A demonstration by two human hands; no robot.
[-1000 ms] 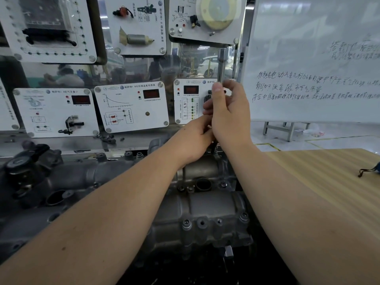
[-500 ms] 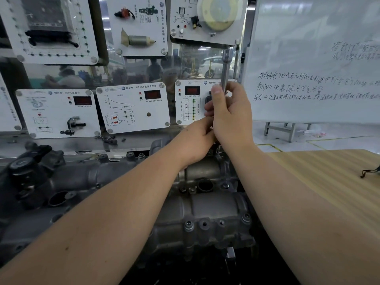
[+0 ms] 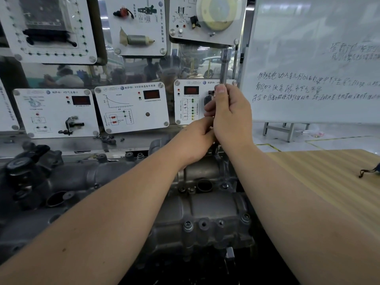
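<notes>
Hands are raised together above the far right part of a grey cast-metal engine housing [image 3: 205,212], which is spread across the near and middle ground, with bolts and round openings along its top. A slender silver metal rod with a thicker socket-like end at its top [image 3: 224,66] is held upright by the right hand [image 3: 232,118]: the fingers are wrapped round the shaft and the thumb is laid along it, pointing up. The rod's upper part rises clear of the fist, just left of the frame of a large whiteboard with handwritten lines [image 3: 308,58] that stands at far right. Its lower part is hidden behind the two hands, so where it meets the housing cannot be told. The left hand [image 3: 195,140] is set just below and to the left of the right one, touching it, with its fingers curled toward the rod. Their tips are covered by the right hand, and whether the shaft is gripped by them cannot be told. Behind the hands a white square instrument panel with a dark red display and a column of green and yellow sockets [image 3: 185,103] is mounted, with two similar panels to its left. A light striped wooden tabletop [image 3: 329,171] lies at right, with a dark cord [image 3: 368,171] near its right edge.
</notes>
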